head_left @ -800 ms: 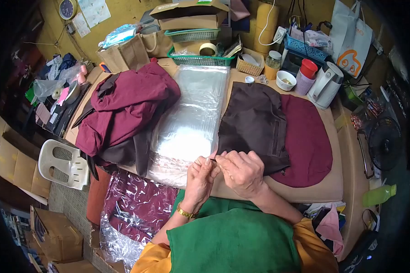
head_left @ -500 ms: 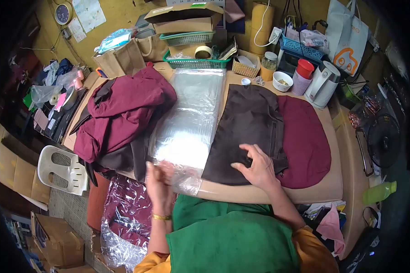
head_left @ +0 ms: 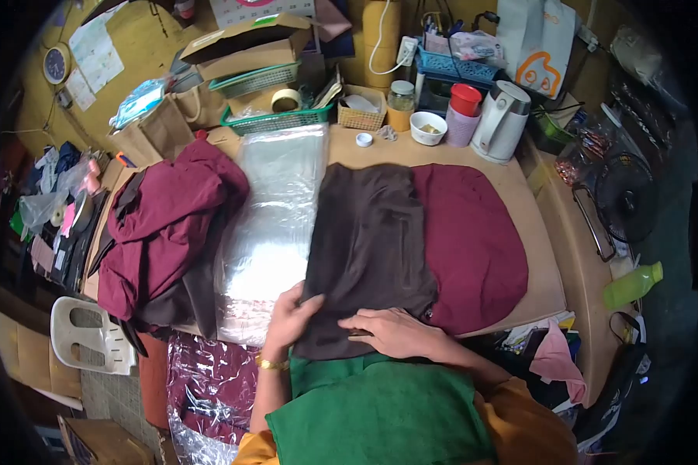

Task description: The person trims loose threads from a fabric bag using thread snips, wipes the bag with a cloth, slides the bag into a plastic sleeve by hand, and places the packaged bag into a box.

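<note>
the left hand (head_left: pixel 293 316) is at the left edge of the folded jacket (head_left: pixel 364 248), its thumb a little apart from the fingers. the right hand (head_left: pixel 392 332) lies on the dark cloth, fingers close together. whether either grip pinches cloth is hard to tell. the jacket's near end is at the front of the surface (head_left: pixel 547 283), in easy reach. clear plastic bags (head_left: pixel 271 225) lie just left.

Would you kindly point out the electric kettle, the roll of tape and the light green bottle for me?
Electric kettle (head_left: pixel 498 125), head view: middle of its body.
Roll of tape (head_left: pixel 278 106), head view: left side of the ring.
Light green bottle (head_left: pixel 630 287), head view: middle of its side.
</note>
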`<state>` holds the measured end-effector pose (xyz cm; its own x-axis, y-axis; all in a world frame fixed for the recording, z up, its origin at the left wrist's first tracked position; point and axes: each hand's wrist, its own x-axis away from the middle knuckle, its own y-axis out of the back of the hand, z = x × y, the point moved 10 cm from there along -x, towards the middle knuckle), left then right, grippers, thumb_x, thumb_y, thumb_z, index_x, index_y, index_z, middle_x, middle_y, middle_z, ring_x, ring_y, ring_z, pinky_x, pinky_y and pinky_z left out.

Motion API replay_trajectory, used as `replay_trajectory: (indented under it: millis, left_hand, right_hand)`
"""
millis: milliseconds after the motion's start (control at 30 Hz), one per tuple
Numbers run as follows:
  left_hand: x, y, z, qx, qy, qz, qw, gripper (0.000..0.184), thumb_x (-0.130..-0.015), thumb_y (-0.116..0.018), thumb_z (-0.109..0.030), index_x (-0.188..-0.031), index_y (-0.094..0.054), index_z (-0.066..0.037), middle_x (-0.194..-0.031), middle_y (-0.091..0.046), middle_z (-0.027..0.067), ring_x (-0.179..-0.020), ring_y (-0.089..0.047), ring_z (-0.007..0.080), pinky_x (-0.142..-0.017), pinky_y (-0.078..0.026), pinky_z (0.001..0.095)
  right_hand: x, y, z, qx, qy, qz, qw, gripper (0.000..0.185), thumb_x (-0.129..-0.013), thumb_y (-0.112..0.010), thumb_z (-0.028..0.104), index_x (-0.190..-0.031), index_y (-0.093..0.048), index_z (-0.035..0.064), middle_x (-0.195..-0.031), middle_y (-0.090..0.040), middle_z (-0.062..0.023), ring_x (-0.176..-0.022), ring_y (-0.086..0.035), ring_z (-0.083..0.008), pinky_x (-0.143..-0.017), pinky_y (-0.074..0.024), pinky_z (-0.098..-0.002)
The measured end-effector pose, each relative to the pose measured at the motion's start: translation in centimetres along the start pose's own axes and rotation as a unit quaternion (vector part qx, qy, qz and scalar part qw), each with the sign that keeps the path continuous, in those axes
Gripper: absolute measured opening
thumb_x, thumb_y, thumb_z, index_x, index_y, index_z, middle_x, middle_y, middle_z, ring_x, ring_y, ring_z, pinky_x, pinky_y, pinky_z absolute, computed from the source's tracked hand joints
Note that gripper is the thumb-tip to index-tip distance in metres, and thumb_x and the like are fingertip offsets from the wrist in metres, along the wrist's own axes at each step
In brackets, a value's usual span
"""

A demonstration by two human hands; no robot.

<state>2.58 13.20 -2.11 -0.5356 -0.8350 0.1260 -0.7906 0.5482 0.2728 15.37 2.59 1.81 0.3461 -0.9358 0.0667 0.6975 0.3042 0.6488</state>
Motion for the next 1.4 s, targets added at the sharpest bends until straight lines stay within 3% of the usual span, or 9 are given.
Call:
replay_trajectory:
  millis: [100,300,433,533,667,767,900,1300,1400]
  left_hand:
    - [3.9,5.2,1.5,0.484,-0.089,-0.094,0.865,0.060,-0.074,-0.060,-0.009,-0.131,-0.050,0.008,-0.119,-0.065,0.0192,-0.103,-0.066,0.0290,-0.096,-0.050,0.0361]
    - [5.6,7.9,6.4,0.659,-0.008,-0.127,0.741,0.066,-0.089,-0.056,-0.047,-0.131,-0.054,0.004,-0.123,-0.064,0.0188,-0.108,-0.065,0.0327,-0.101,-0.048,0.0424]
    - [6.9,7.6,7.7,0.496,0.076,-0.261,0.825,0.054,-0.091,-0.064,-0.037,-0.127,-0.059,0.002,-0.122,-0.064,0.0151,-0.104,-0.066,0.0265,-0.098,-0.049,0.0369]
    - [0.9,10.6,9.5,0.097,0.035,-0.046,0.994,0.058,-0.088,-0.065,-0.016,-0.139,-0.047,0.003,-0.124,-0.062,0.0126,-0.098,-0.065,0.0171,-0.088,-0.051,0.0289]
    - [3.1,11.4,-15.2,0.459,-0.263,-0.241,0.814,0.067,-0.086,-0.048,-0.007,-0.151,-0.032,-0.001,-0.134,-0.057,0.0178,-0.116,-0.061,0.0250,-0.098,-0.051,0.0364]
    - [3.2,7.0,-20.9,0.094,-0.359,-0.101,0.923,0.062,-0.081,-0.049,-0.011,-0.141,-0.048,0.000,-0.142,-0.051,0.0163,-0.129,-0.052,0.0267,-0.109,-0.041,0.0395]
    - [1.0,-12.2,-12.9,-0.136,-0.328,0.277,0.893,0.059,-0.072,-0.051,0.003,-0.131,-0.056,-0.004,-0.130,-0.059,0.0151,-0.116,-0.060,0.0299,-0.099,-0.049,0.0359]
    - [-0.5,-12.3,-6.0,-0.063,-0.293,0.062,0.952,0.034,-0.071,-0.051,0.006,-0.101,-0.066,-0.001,-0.100,-0.067,0.0143,-0.095,-0.065,0.0336,-0.085,-0.052,0.0395]
    - [-0.7,-12.4,-5.5,-0.056,-0.290,0.065,0.953,0.034,-0.071,-0.051,0.006,-0.101,-0.066,-0.001,-0.099,-0.066,0.0142,-0.096,-0.065,0.0348,-0.085,-0.052,0.0410]
  right_hand:
    - [2.5,3.8,0.7,-0.151,0.005,-0.039,0.988,0.030,-0.096,-0.061,0.020,-0.121,-0.064,0.0039,-0.114,-0.068,-0.0179,-0.103,-0.067,-0.0330,-0.088,-0.0520,-0.0395]
    - [4.5,10.5,-4.0,-0.151,-0.080,-0.155,0.973,0.018,-0.092,-0.067,0.010,-0.108,-0.068,0.0016,-0.081,-0.067,-0.0024,-0.072,-0.057,-0.0063,-0.067,-0.0478,-0.0248]
    - [1.8,13.5,-3.8,-0.149,-0.076,-0.193,0.967,0.018,-0.093,-0.067,0.010,-0.108,-0.066,0.0007,-0.068,-0.047,0.0073,-0.063,-0.040,-0.0016,-0.056,-0.0355,-0.0218]
    - [-1.7,13.7,-2.0,-0.186,-0.007,-0.227,0.956,0.017,-0.093,-0.067,0.009,-0.107,-0.066,0.0007,-0.068,-0.046,0.0080,-0.064,-0.040,-0.0012,-0.057,-0.0351,-0.0208]
    - [-2.7,16.9,2.3,-0.219,0.112,-0.343,0.907,0.015,-0.092,-0.068,0.005,-0.106,-0.065,0.0005,-0.071,-0.046,0.0085,-0.066,-0.040,-0.0005,-0.058,-0.0348,-0.0193]
    - [-2.9,20.8,1.2,-0.132,0.025,-0.403,0.905,0.027,-0.090,-0.072,0.013,-0.112,-0.062,-0.0005,-0.077,-0.056,0.0025,-0.067,-0.048,-0.0055,-0.067,-0.0443,-0.0234]
    - [-7.1,23.4,-13.5,0.061,-0.187,-0.376,0.905,0.047,-0.083,-0.072,0.021,-0.122,-0.057,-0.0003,-0.112,-0.067,-0.0222,-0.099,-0.066,-0.0316,-0.089,-0.0496,-0.0397]
    - [-3.7,22.8,-14.0,0.311,-0.147,-0.482,0.806,0.035,-0.082,-0.070,0.009,-0.116,-0.061,0.0066,-0.106,-0.060,-0.0168,-0.101,-0.061,-0.0336,-0.089,-0.0489,-0.0422]
    - [-2.1,23.8,-11.7,-0.115,0.009,-0.428,0.896,0.030,-0.084,-0.072,0.010,-0.112,-0.061,0.0070,-0.094,-0.061,-0.0086,-0.084,-0.062,-0.0200,-0.081,-0.0509,-0.0335]
